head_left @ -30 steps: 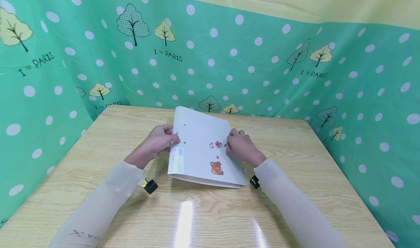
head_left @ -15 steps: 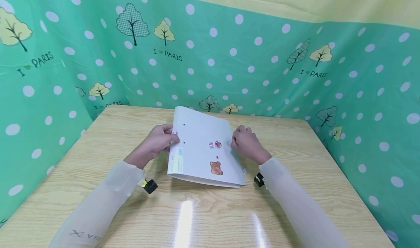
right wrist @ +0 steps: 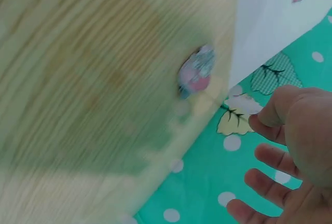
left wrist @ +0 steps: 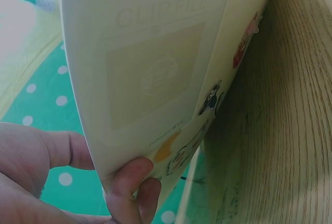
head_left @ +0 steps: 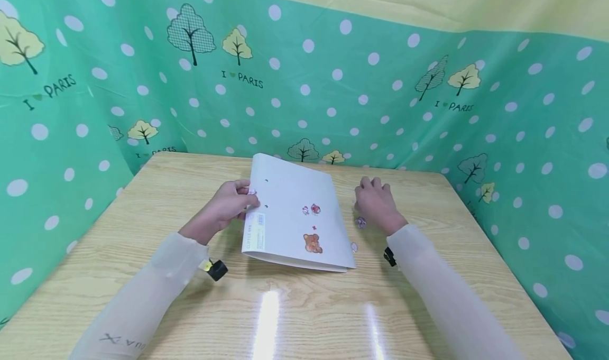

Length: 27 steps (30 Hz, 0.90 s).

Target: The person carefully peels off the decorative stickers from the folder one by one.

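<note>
A white clip file folder [head_left: 295, 212] stands tilted on the table, its cover bearing several small stickers and a brown bear sticker [head_left: 313, 243]. My left hand [head_left: 229, 204] grips its spine edge, thumb on the cover and fingers behind. In the left wrist view, those fingers lie against the folder's back [left wrist: 150, 68], which carries more stickers. To the right of the folder, my right hand [head_left: 378, 204] is raised above the table. Between its thumb and forefinger it pinches a small whitish sticker [right wrist: 244, 103], seen in the right wrist view; its printed side cannot be made out.
On the wooden table [head_left: 428, 275] a purplish sticker [head_left: 360, 222] lies below my right hand. A pale oval sticker [head_left: 354, 247] is beside the folder's lower right corner. A green dotted curtain [head_left: 304, 101] encloses the back and sides.
My right hand has moved right, away from the folder's cover, with the small sticker between its fingers. The purplish sticker on the table has come into view. The left hand and folder stay put.
</note>
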Tool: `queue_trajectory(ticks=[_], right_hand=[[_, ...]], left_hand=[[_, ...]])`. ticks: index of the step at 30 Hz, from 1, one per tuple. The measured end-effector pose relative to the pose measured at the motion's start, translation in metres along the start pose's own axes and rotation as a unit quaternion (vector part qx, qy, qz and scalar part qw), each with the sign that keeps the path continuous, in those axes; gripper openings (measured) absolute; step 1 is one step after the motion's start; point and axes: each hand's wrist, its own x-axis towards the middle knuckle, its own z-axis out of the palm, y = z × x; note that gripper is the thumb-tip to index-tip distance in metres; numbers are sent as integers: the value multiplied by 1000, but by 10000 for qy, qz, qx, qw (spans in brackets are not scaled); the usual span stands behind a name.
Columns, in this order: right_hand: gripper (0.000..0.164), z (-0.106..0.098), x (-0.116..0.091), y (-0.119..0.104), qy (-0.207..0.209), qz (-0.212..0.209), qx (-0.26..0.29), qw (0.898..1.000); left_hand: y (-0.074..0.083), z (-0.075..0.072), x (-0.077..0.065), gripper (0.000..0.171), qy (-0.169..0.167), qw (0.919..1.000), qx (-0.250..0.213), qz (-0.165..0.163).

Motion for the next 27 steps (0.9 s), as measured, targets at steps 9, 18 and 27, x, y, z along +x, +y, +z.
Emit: queue_trajectory(ticks=[9, 18, 27], right_hand=[[25, 7, -2, 7, -289, -192, -491, 9982], [15, 18, -2, 4, -529, -611, -182, 9966], [20, 14, 0, 0, -671, -582, 235, 9958]], left_hand=[[-1, 0, 0, 76, -2, 10000, -8, 50], [0, 0, 0, 77, 0, 10000, -26, 14], [1, 0, -1, 77, -24, 10000, -41, -7]])
